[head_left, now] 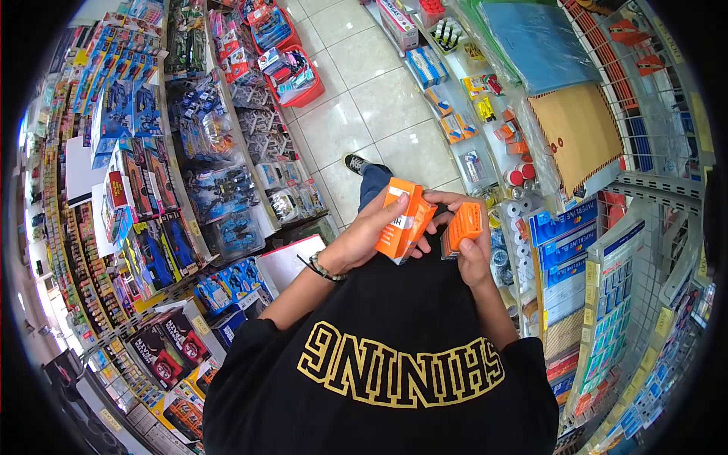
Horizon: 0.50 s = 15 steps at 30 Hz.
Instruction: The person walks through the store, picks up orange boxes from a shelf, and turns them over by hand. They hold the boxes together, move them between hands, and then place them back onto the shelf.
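Note:
Orange-and-white boxes [400, 224] are gripped in my left hand [365, 233], with the thumb lying on top of them. My right hand [472, 254] has its fingers and thumb around a smaller orange box [464, 224], just right of the first ones. The two hands are close together in front of my chest, over the black shirt with yellow-edged letters. A beaded bracelet [324, 270] is on my left wrist. Part of my fingers behind the boxes is hidden.
Shelves of packaged toys [220, 189] run along the left. On the right, shelves hold small boxes, paper rolls [519, 208], brown envelopes [580, 136] and blue Paperline packs [565, 224]. Red baskets [302, 97] with goods stand on the tiled floor [356, 95] ahead.

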{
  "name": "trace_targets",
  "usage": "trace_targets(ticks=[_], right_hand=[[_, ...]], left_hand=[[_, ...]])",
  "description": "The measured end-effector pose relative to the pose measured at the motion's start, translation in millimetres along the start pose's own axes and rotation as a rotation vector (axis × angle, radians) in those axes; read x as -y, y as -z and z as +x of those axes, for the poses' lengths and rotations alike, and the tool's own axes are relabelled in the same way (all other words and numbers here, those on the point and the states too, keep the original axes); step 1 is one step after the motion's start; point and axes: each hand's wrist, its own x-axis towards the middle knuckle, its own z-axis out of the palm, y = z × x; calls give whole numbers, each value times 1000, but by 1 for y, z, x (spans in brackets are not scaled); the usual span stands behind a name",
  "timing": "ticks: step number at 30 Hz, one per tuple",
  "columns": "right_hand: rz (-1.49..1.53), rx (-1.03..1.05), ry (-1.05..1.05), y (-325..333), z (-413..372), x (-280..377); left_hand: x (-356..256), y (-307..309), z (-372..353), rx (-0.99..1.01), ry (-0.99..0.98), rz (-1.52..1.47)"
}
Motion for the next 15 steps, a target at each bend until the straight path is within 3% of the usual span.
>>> trace_targets(ticks=[6,9,11,15], right_hand=[[-93,23,30,-1,1,3],[47,-77,-52,1,4,-2],[382,-216,-219,-5,12,7],[486,-273,-355,-9,20,15]], left_hand=[[3,3,5,79,-72,1],[7,3,8,61,-71,-7],[4,-1,9,57,-98,8],[3,-9,15,-23,-184,124]])
